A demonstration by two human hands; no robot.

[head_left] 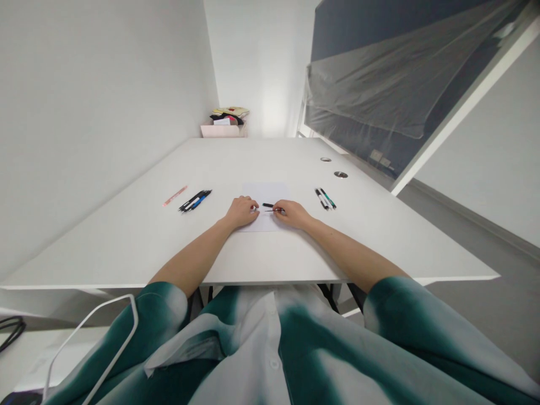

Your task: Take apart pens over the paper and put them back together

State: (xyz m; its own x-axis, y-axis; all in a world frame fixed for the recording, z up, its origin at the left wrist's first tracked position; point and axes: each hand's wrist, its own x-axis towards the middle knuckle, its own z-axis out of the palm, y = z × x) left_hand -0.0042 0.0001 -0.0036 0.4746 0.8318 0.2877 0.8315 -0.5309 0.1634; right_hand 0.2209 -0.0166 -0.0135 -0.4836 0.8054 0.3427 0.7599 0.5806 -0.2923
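A white tabletop (126, 242) ran ahead of the person, with a pale wall (84, 112) along its far left side and grey floor (472, 236) beyond its right edge. At 1 o'clock, a large panel draped in clear plastic sheeting (379, 73) leaned above the table. Two round metal grommets (341, 174) were set in the tabletop near that side. Far off at 12 o'clock, a pale pink box (222, 131) stood beyond the table's end, with a fabric bag (230, 112) and other hard-to-tell items piled on it.

A sheet of white paper (264, 194) lay at the middle of the tabletop, and both forearms reached over the near edge toward it. The left hand (242, 212) rested on the paper at about 11 o'clock from the person's chest, its fingers (254, 207) curled toward the centre; whether they had hold of anything could not be told. The right hand (292, 214) lay just beside it, its fingers (278, 210) closed on a thin black rod (270, 211). A short black pen part (268, 205) lay on the paper just above that rod, between the hands.

At 10 o'clock, a bundle of black and blue pens (194, 200) lay beyond a pink pen (174, 195). At 2 o'clock sat a small group of black and green markers (325, 198). A white cable (90, 349) looped across the lower left, in front of the person's green-and-white tie-dye shirt (274, 360).
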